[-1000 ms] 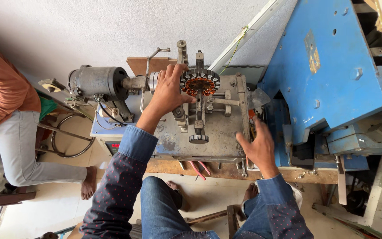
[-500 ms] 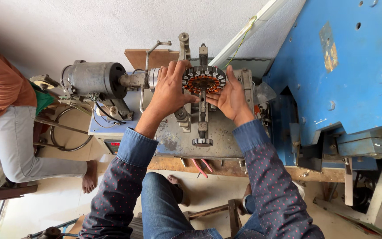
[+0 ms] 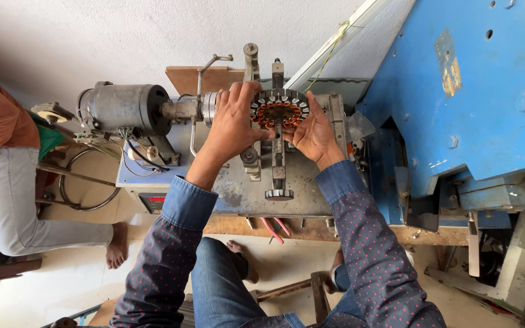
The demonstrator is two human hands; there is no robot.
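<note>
Rough whitewashed wall (image 3: 92, 36), pale floor (image 3: 62, 285), blue metal frame (image 3: 475, 91), wooden bench edge (image 3: 311, 229), seemingly daylight

The stator (image 3: 277, 109) shows dull grey metal teeth around glossy copper-coloured wire windings. The machine plate (image 3: 302, 182) beneath it is bare metal, matt, scuffed and stained. The motor (image 3: 126, 109) has a smooth grey metal casing with a faint sheen. A wooden board (image 3: 192, 78) behind looks plain and unvarnished, as does the rough plank edge of the table (image 3: 360, 229). The blue frame (image 3: 469, 91) is painted metal, chipped and worn in spots. The pliers' handles (image 3: 274, 228) seem to be pink plastic. The sleeves (image 3: 372, 243) are soft dotted cloth, and the wall (image 3: 92, 36) is rough plaster.
</note>
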